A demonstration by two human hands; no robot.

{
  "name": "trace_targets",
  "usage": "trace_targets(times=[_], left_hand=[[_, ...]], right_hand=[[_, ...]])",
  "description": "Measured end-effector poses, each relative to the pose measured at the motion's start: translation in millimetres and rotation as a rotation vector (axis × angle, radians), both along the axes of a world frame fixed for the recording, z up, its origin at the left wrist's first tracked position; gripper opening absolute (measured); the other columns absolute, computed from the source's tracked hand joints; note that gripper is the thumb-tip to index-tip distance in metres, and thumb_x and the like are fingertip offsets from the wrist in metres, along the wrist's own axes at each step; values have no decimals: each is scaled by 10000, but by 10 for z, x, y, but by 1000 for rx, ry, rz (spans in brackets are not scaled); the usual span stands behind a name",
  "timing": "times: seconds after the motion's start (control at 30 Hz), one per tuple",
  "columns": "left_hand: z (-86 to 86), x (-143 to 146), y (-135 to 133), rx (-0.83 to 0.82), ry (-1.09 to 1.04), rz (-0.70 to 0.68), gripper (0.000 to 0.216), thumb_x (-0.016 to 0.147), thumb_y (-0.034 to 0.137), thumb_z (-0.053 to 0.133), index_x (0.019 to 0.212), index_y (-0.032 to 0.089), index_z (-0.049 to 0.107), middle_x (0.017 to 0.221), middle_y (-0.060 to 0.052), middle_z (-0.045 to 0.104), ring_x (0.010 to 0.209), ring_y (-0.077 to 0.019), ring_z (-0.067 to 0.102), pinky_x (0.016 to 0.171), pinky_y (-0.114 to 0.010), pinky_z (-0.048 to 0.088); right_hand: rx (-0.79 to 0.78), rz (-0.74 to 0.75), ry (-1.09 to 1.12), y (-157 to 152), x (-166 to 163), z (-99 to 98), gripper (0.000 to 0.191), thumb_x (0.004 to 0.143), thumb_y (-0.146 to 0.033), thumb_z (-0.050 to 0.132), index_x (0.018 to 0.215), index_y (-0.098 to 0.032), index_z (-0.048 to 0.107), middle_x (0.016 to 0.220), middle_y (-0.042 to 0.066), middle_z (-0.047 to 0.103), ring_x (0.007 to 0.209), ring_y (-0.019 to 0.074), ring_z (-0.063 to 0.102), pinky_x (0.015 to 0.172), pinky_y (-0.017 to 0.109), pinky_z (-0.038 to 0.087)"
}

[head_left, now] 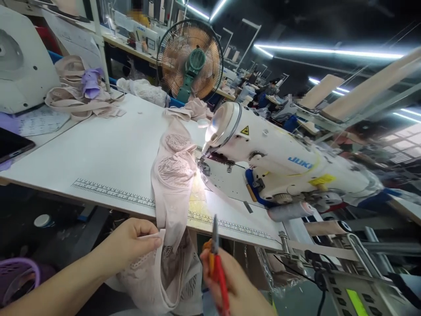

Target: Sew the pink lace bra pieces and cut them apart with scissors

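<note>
My left hand [140,241] pinches the edge of a pale pink bra [174,175] just below the table's front edge. One part of the bra, with lace cups, lies on the white table beside the sewing machine's needle area, and the rest hangs down in folds. In my right hand [230,281] is a pair of scissors [216,259] with red and orange handles, blades pointing up. The scissors are to the right of the hanging fabric and apart from it. Slight blur hides how far the blades are parted.
A white JUKI sewing machine [263,145] fills the right of the table [108,145]. Behind stands a fan [190,61]. Pink straps [82,101] lie at the left back, near a dark phone [13,145]. A purple basket [19,267] stands below left.
</note>
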State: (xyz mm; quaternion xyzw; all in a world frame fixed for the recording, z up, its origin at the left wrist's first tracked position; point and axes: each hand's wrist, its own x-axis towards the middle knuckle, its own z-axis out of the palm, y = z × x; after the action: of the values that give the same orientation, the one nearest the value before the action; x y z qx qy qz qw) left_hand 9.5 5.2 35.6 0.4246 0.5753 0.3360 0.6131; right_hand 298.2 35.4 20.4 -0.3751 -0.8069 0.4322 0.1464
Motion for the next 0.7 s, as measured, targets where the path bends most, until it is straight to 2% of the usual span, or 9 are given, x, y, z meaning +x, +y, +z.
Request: trace_targets(times=[0.03, 0.1, 0.2, 0.43, 0.57, 0.7], left_hand=[[3, 11, -4, -8, -8, -10, 355, 630, 505, 635, 565, 182, 502, 505, 62, 360, 503, -97, 273, 497, -232, 198], [7, 20, -13, -23, -22, -28, 351, 624, 498, 644, 566, 181, 506, 514, 57, 376, 509, -100, 290, 497, -232, 208], [3, 9, -30, -36, -52, -47, 347, 629, 489, 649, 561, 184, 497, 521, 58, 370, 514, -102, 295, 502, -234, 210], [-51, -14, -67, -73, -85, -36, 324, 636, 456, 658, 574, 171, 518, 539, 67, 355, 543, -100, 281, 540, -247, 208], [-40, 0, -48, -119, -141, -20, 311, 595, 404, 680, 529, 178, 477, 518, 73, 371, 521, -89, 299, 524, -229, 226], [-30, 9, -33, -168, -188, 2, 307, 563, 395, 693, 516, 177, 482, 502, 70, 389, 504, -85, 308, 512, -223, 231]], right_hand=[[-41, 39, 23, -59, -94, -39, 272, 832, -475, 559, 940, -228, 523, 750, 2, 526, 599, 144, 484, 525, 260, 426], [-146, 117, 100, -99, -280, -101, 496, 747, -704, 572, 783, -222, 464, 663, -31, 434, 547, 118, 373, 471, 247, 338], [-255, 221, 184, -55, -468, -157, 715, 609, -924, 476, 718, -224, 377, 636, -47, 386, 538, 103, 305, 468, 251, 282], [-214, 266, 14, -38, -536, -221, 832, 506, -1030, 327, 701, -221, 359, 664, -28, 407, 550, 111, 330, 472, 258, 285], [-199, 247, -51, -47, -549, -196, 780, 546, -988, 402, 689, -224, 347, 660, -34, 385, 557, 106, 295, 480, 252, 274], [-188, 231, -78, -51, -554, -156, 684, 593, -871, 542, 675, -224, 331, 651, -45, 381, 556, 101, 285, 485, 249, 249]])
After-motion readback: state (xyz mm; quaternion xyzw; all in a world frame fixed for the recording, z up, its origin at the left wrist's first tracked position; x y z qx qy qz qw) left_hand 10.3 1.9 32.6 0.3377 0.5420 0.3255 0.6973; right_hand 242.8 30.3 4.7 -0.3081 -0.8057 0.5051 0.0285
